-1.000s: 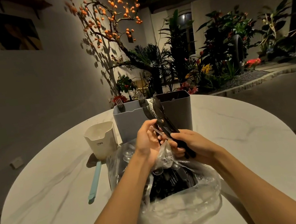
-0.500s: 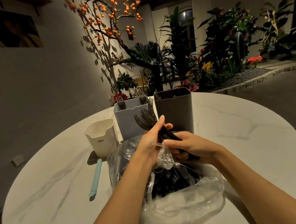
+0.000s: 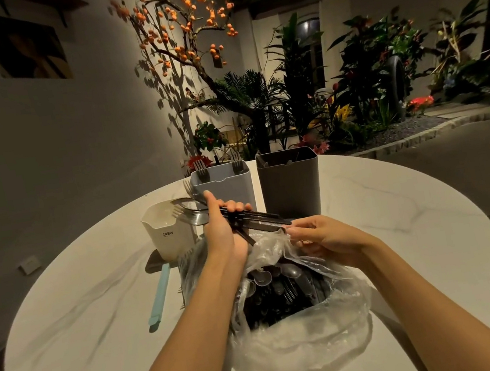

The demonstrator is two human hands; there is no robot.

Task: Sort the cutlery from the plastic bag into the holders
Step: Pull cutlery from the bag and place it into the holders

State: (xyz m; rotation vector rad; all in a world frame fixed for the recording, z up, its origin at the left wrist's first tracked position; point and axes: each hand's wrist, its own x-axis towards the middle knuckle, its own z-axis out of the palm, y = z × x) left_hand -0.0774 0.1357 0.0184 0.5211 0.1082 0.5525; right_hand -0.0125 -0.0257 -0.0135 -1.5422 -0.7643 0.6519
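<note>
My left hand (image 3: 223, 230) grips a cutlery bundle (image 3: 196, 209), my right hand (image 3: 319, 237) pinches its handle ends, a few forks stand in the blue-grey holder (image 3: 225, 188) beyond my fingers, and the plastic bag (image 3: 300, 337) below them looks mostly full.

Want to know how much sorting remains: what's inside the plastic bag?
The plastic bag holds a dark pile of cutlery; a few spoon bowls show near the top. Crumpled plastic and both forearms cover the rest, so the count can't be told.

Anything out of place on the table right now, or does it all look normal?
One thing: a light blue utensil lies flat on the table in front of the cream cup, outside every holder. Nothing looks spilled or tipped; the blue-grey holder and dark holder stand upright.
</note>
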